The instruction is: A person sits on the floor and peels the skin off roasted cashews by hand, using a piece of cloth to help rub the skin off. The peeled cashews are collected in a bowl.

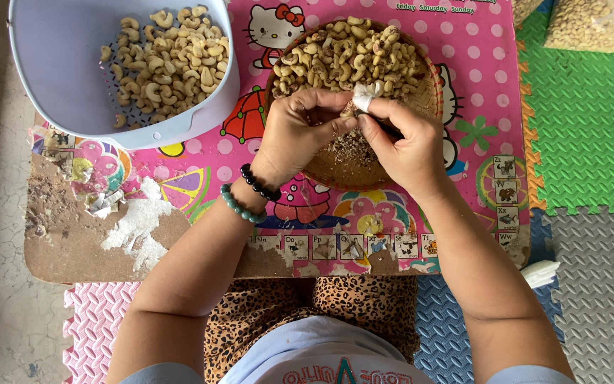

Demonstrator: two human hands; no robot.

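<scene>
Both hands pinched 1 cashew [350, 111] over the woven basket [431, 99]; the left hand [294, 135] and right hand [403, 142] hid it almost wholly, so its axis was unreadable. The basket held unpeeled cashews, the lavender tub [58, 57] paler ones.

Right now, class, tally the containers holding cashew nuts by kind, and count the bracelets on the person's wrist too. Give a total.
Woven basket: 1
Pale plastic tub: 1
Clear bag, partly out of view at the top right: 1
Bead bracelets on the left wrist, one black and one green: 2
Total: 5
</scene>
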